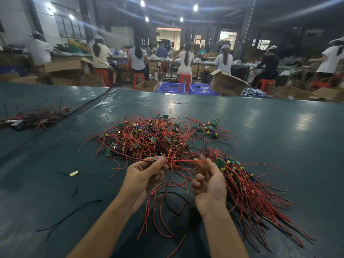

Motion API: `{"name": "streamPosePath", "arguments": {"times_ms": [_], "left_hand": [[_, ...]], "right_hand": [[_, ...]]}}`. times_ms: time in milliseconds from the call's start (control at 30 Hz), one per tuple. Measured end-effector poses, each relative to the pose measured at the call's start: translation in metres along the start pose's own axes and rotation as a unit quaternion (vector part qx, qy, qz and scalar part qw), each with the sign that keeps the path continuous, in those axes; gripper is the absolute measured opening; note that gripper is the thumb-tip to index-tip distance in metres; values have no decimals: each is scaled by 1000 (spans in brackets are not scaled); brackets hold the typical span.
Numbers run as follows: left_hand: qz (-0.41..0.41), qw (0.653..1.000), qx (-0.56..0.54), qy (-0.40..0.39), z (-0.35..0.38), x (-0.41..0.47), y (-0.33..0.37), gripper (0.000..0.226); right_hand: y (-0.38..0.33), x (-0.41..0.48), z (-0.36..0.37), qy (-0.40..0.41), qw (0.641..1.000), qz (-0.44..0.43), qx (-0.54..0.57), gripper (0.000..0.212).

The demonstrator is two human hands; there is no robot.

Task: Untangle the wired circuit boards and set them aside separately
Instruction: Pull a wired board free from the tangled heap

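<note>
2 bare forearms came up from the bottom edge of the frame over the dark green table (55, 183). The left hand (147, 175) pinched a red wire (178, 161) between thumb and fingertips, right at the near edge of the tangled pile (149, 138) of wired boards in the centre. That wire ran rightward to the fingertips of the right hand (208, 181), which was turned palm-up with its fingers loosely bent; I could not tell whether it gripped the wire or only touched it. Just right of that hand lay a combed-out bundle (251, 192) of boards, its red leads fanning toward the lower right. At lower left I saw a loose black wire (70, 215) and a small pale scrap (73, 173). A second heap (35, 118) sat at the left edge, well apart. Beyond the table, workers (138, 58) sat on red stools near cardboard boxes and 2 blue crates (171, 88).
</note>
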State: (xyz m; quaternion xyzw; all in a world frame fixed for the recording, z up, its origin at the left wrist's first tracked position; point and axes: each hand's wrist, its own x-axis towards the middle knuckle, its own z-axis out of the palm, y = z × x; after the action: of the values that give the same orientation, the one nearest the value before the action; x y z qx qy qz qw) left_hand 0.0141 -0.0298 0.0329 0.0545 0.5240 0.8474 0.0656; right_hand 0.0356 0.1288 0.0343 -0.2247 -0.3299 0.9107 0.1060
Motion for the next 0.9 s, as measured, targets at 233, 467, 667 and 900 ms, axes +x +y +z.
{"name": "streamPosePath", "arguments": {"times_ms": [233, 467, 667, 900], "left_hand": [[25, 998, -13, 49, 2, 3, -1, 23], [-15, 997, -66, 21, -3, 4, 3, 36], [-86, 992, -48, -73, 3, -2, -1, 36], [-118, 989, -55, -69, 8, -6, 1, 36]], "right_hand": [[0, -4, -1, -56, 997, -55, -12, 22], [4, -3, -2, -83, 994, -36, -66, 61], [25, -15, 12, -137, 962, -25, -237, 43], [33, -30, 19, -180, 964, -31, -194, 21]]}}
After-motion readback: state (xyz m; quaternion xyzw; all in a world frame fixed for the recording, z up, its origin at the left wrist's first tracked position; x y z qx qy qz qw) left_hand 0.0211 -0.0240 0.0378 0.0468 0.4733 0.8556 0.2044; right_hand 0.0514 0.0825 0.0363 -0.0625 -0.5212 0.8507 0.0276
